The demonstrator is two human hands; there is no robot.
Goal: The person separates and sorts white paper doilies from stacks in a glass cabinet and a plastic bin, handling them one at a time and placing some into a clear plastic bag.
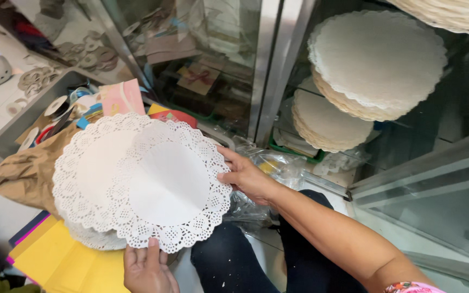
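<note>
- The right hand (245, 176) pinches the right edge of a white paper doily (169, 184), thumb on top and fingers closed behind the lacy rim.
- The left hand (146, 268) grips the same doily at its lower edge, thumb pressed on the lace and the other fingers hidden under the paper.
- The doily spreads flat between the two grips, up and left from the right hand and straight above the left hand, its plain round centre facing up.
- Just behind it, further left of both grips, sits a stack of doilies (88, 173), partly overlapped by the held one.
- Under that stack, left of the left hand, lie yellow sheets (61, 260) and a crumpled brown paper bag (25, 173).
- Beyond the bag, well away from the grips, a grey tray (14, 127) holds tape rolls and small craft bits, with a pink card (121, 97) standing at its far side.
- Just under the right hand lies a clear plastic bag (278, 165).
- Above the right hand, behind a glass cabinet door, more stacks of round doilies (378, 59) rest on shelves.
- The person's dark trousers (229, 266) show below the doily, between the arms.
</note>
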